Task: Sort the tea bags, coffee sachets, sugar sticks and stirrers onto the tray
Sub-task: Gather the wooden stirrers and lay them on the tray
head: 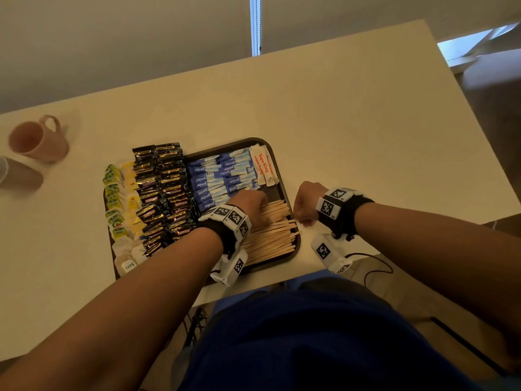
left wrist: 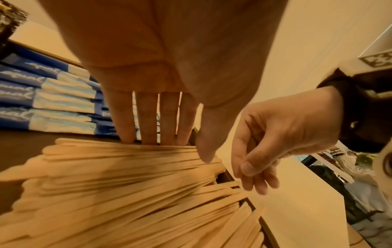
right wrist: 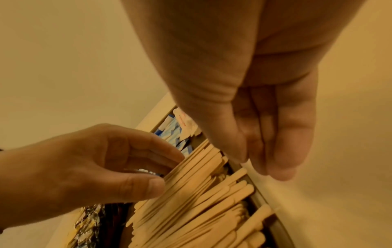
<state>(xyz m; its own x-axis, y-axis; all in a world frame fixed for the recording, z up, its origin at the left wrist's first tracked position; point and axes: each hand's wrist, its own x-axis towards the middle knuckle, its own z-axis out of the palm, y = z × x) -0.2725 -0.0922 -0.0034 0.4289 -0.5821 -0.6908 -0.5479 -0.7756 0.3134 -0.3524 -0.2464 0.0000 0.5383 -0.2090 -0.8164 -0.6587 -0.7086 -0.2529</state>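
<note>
Bare forearms, no sleeves. Each wrist carries a black strap (head: 345,213) with white blocks (head: 229,218) printed in black square-code markers. A thin black cable (head: 375,266) trails from the right unit. Dark blue clothing (head: 296,342) below.

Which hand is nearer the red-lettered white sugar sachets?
Left. The left hand sits on the tray just below the red-lettered white sugar sachets; the right hand is off the tray's right edge.
</note>
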